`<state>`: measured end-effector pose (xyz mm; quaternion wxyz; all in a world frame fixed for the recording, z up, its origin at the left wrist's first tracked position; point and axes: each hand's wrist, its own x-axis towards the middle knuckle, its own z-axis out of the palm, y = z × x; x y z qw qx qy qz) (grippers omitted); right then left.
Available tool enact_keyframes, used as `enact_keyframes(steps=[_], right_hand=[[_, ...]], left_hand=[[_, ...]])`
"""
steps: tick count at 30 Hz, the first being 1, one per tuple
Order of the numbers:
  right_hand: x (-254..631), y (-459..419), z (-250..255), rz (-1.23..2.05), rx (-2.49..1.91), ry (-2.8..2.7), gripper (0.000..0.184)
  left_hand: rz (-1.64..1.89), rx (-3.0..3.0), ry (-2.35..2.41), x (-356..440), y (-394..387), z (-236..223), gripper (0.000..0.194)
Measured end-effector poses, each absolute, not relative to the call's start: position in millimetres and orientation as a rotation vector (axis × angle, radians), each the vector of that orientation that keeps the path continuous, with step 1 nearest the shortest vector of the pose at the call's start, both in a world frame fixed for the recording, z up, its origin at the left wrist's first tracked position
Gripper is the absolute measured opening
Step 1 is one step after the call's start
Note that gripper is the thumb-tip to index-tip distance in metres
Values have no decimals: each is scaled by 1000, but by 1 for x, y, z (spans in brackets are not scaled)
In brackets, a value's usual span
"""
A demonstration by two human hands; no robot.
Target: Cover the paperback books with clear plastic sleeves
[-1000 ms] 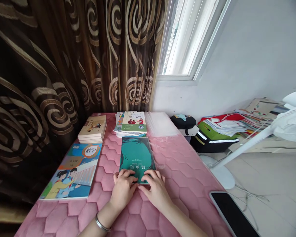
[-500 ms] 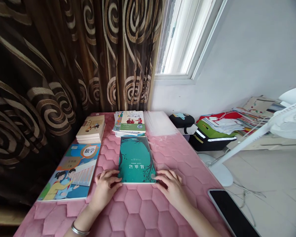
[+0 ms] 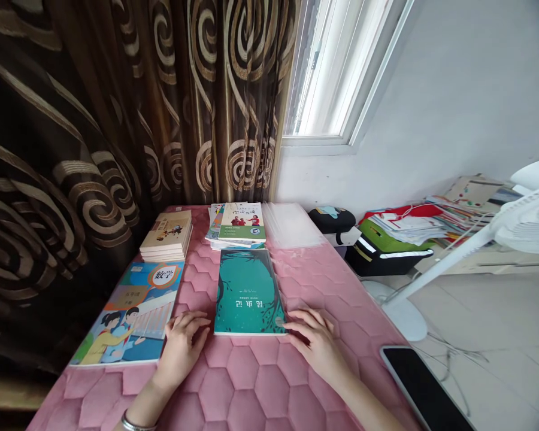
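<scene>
A green book (image 3: 250, 287) with dark tree shapes on its cover lies flat in the middle of the pink quilted surface (image 3: 238, 383). My right hand (image 3: 312, 338) rests at its lower right corner, fingers spread, the fingertips at the edge. On the other side, my left hand (image 3: 183, 344) lies on the quilting with bent, parted fingers, a little apart from the book and holding nothing. A blue maths textbook (image 3: 135, 314) with two cartoon children lies just left of that hand.
Behind the textbook stands a stack of tan books (image 3: 167, 235). A pile of thin books (image 3: 240, 224) and clear plastic covers (image 3: 291, 224) lie at the back. A phone (image 3: 424, 386) lies near the right edge, and a white fan (image 3: 453, 254) stands beyond it.
My hands have moved apart from the book's near edge, the right to its lower right corner. My left hand has left the book and shifted left. The book stays flat in place.
</scene>
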<state>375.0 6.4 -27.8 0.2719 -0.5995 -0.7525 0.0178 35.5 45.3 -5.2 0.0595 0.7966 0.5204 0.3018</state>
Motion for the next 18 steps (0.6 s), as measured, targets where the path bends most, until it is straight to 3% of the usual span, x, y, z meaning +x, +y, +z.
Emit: enact_keyframes(steps=[10, 18], right_hand=[[305, 11, -6, 170, -1578, -2078, 11], [314, 15, -11, 141, -1564, -2082, 8]], left_hand=[[774, 2570, 1309, 118, 34, 1, 15], [763, 2546, 1382, 99, 39, -1, 16]])
